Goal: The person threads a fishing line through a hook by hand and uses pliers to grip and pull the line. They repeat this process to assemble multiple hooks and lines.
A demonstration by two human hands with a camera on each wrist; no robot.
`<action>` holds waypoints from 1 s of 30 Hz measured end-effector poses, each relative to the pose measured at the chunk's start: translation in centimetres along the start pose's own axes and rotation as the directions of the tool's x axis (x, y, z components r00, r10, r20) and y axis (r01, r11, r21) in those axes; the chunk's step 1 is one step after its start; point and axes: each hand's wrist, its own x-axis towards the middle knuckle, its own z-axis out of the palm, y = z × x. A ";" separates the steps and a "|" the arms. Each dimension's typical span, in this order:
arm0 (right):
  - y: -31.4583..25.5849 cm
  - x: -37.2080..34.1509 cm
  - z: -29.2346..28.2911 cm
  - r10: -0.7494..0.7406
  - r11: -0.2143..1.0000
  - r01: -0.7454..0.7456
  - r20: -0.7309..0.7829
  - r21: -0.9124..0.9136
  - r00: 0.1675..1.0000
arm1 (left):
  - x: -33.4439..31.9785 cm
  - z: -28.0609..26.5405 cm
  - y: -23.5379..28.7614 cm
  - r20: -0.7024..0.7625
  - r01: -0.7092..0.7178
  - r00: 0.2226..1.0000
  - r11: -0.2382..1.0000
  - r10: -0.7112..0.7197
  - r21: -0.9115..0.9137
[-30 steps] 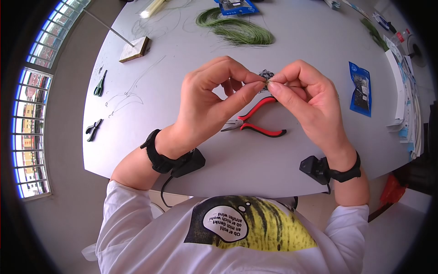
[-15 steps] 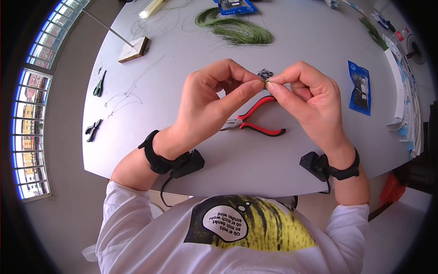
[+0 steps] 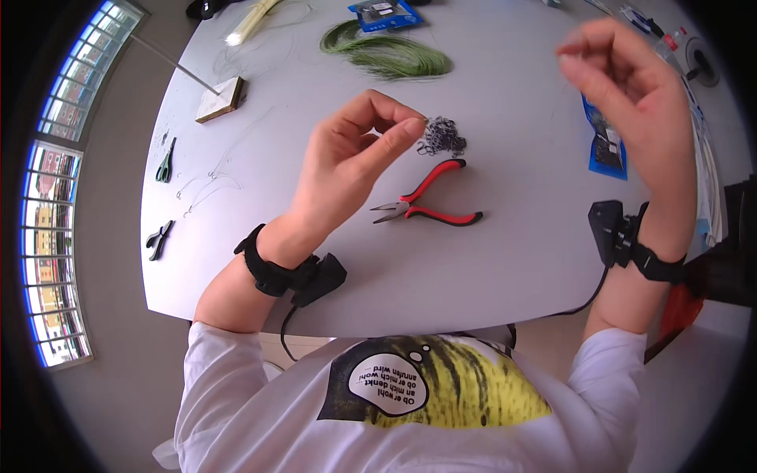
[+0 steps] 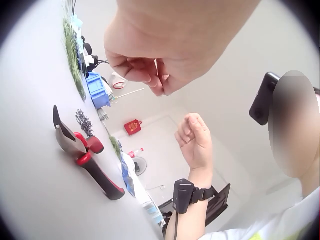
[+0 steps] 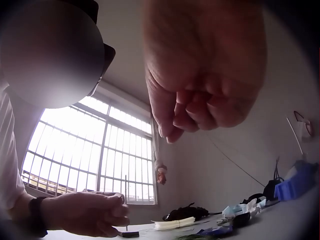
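Thumb and forefinger of the left hand (image 3: 347, 165) pinch a tiny thin piece (image 3: 426, 121), too small to make out, beside a pile of small dark metal hooks (image 3: 443, 136). The right hand (image 3: 639, 102) is raised at the upper right, above a blue packet (image 3: 607, 150). In the right wrist view the right hand (image 5: 205, 70) has its fingers curled and its thumb tip against the forefinger; no object between them can be made out. Red-handled pliers (image 3: 406, 206) lie on the table below the pile, jaws apart, touched by neither hand.
Green strands (image 3: 394, 57) and another blue packet (image 3: 385, 13) lie at the back. On the left are a wooden block (image 3: 220, 100) with a rod, green scissors (image 3: 165, 162), black cutters (image 3: 158, 240) and thin loose lines (image 3: 209, 185). Papers (image 3: 704, 169) line the right edge.
The hands have parted: the right hand has moved up and right, away from the left fingertips, while the left hand keeps its pinch. The hook pile is more visible, and the head view has shifted slightly.
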 end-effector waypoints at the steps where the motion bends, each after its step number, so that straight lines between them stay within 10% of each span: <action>1: -0.3 0.4 -0.3 -0.103 0.994 0.102 -0.057 -0.029 0.993 | 0.1 -0.1 0.1 0.020 0.012 1.000 1.000 -0.012 -0.024; 7: -0.8 -0.2 0.0 -0.185 0.983 0.180 -0.139 -0.048 0.973 | 0.3 -0.5 -0.3 0.082 0.135 0.988 0.990 -0.131 -0.050; 12: -3.7 0.7 3.1 -0.181 0.983 0.182 -0.151 -0.005 0.972 | 0.2 -0.2 -0.4 0.356 0.440 0.883 0.800 -0.304 -0.409; 30: -3.2 0.7 3.9 -0.179 0.969 0.207 -0.188 0.138 0.966 | 0.2 -0.3 -1.4 0.276 0.423 0.900 0.829 -0.338 -0.365</action>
